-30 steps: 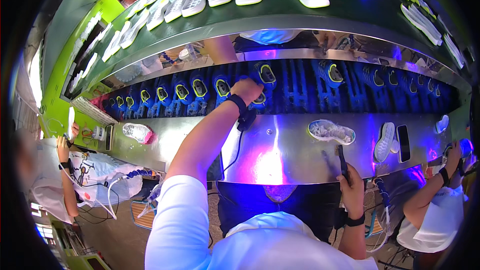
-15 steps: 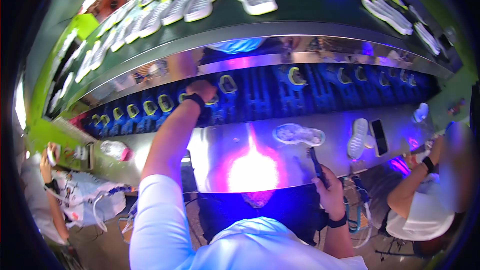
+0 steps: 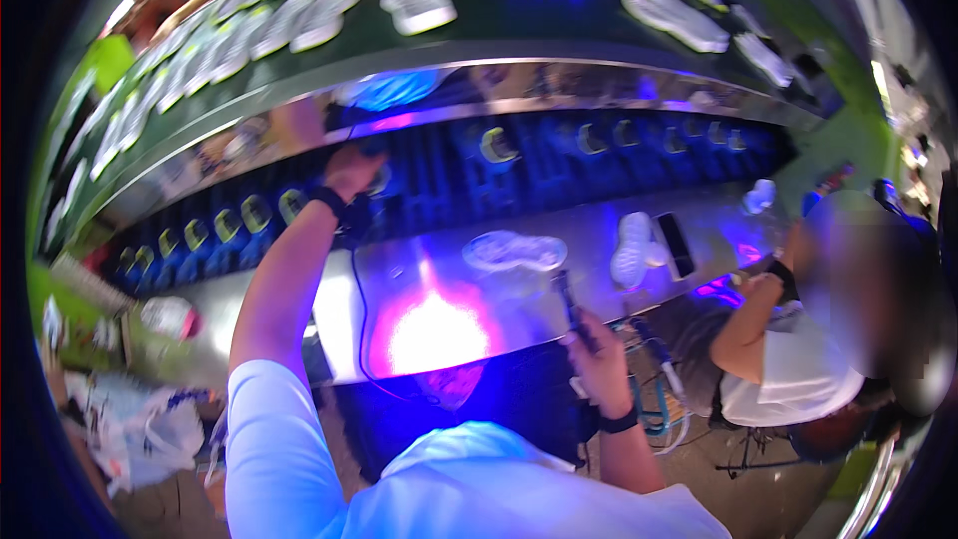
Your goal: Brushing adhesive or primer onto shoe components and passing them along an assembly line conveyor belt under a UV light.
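Observation:
My left hand (image 3: 351,172) reaches into the long, blue-lit trough, its fingers curled at a pale-edged piece in the row. Blur and the hand itself hide what the fingers hold. My right hand (image 3: 601,354) grips the dark handle of a small brush (image 3: 567,296), bristle end pointing up and away over the bench edge. Just beyond the brush, a white shoe sole (image 3: 515,252) lies on the metal bench (image 3: 419,284). Another white sole (image 3: 631,252) rests farther right, next to a black phone (image 3: 676,245).
Yellow-rimmed shoe pieces (image 3: 256,214) line the trough. Above, rows of soles (image 3: 269,30) lie on a dark green surface (image 3: 519,20). A thin dark cable (image 3: 364,324) hangs over the bench beside a bright light patch. A co-worker (image 3: 788,349) sits close on the right.
The view has swung right, so the scene slides left. My left hand has moved right along the trough to the neighbouring piece. The dark cable now shows. My right hand still holds the brush.

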### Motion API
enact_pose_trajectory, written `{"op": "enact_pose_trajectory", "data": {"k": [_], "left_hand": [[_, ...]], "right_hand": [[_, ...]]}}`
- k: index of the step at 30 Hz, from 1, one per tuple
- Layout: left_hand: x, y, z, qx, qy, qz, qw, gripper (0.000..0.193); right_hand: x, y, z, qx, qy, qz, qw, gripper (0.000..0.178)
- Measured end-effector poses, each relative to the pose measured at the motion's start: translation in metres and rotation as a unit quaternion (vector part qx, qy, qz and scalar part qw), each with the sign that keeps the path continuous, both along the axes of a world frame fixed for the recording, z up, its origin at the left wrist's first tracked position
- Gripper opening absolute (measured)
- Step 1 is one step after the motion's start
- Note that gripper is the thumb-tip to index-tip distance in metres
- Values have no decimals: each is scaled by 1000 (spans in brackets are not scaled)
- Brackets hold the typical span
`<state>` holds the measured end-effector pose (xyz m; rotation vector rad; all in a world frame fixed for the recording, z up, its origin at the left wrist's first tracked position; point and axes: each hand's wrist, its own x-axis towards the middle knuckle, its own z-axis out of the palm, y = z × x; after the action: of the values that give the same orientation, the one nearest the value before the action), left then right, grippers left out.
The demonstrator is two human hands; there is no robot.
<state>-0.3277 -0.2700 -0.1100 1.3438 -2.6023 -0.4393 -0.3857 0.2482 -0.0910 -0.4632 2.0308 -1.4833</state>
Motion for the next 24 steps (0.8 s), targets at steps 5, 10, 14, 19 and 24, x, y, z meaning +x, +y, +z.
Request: {"op": "enact_pose_trajectory", "data": {"k": [5, 10, 14, 19, 24], "left_hand": [[89, 130, 46, 168, 324, -188, 912, 61], [174, 233, 80, -47, 298, -326, 896, 68], [203, 268, 78, -102, 330, -376, 860, 53], [212, 279, 83, -224, 326, -424, 815, 33], [206, 293, 98, -231, 304, -443, 811, 29]], "right_hand": [[2, -19, -1, -87, 18, 31, 996, 43], [16, -45, 16, -121, 15, 76, 990, 43], [37, -55, 52, -124, 49, 156, 979, 40], [48, -51, 79, -98, 162, 242, 952, 37], [49, -43, 81, -91, 168, 219, 957, 40]]}}
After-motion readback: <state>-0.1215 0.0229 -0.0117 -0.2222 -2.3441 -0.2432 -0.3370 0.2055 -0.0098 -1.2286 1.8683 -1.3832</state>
